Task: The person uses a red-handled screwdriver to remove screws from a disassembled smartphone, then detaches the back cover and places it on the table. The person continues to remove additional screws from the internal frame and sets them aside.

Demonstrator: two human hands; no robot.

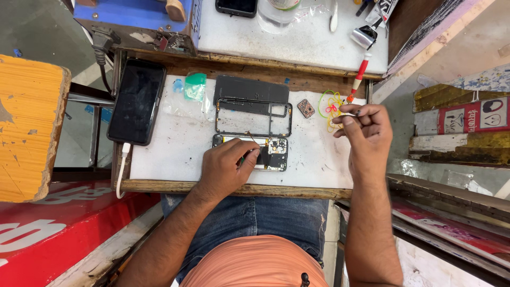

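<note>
The person's left hand (227,166) rests near the front edge of the white work board (164,154), fingers curled down onto an opened phone body (268,153) whose circuit boards and camera modules show; the fingertips press on its left part, and a thin tool with a green tip seems pinched between them, though that is too small to tell for sure. The right hand (366,130) hovers above the right side of the board, fingers bent and thumb meeting forefinger in a light pinch; what, if anything, it holds cannot be told. Just beyond the phone body lies an empty black phone frame (254,116), and past that a dark back cover (249,89). A small camera-bezel piece (306,108) sits right of the frame, near a tangle of coloured rubber bands (329,108) and a red-handled screwdriver (358,79). At far left a black phone (137,101) lies on a charging cable (122,167).
</note>
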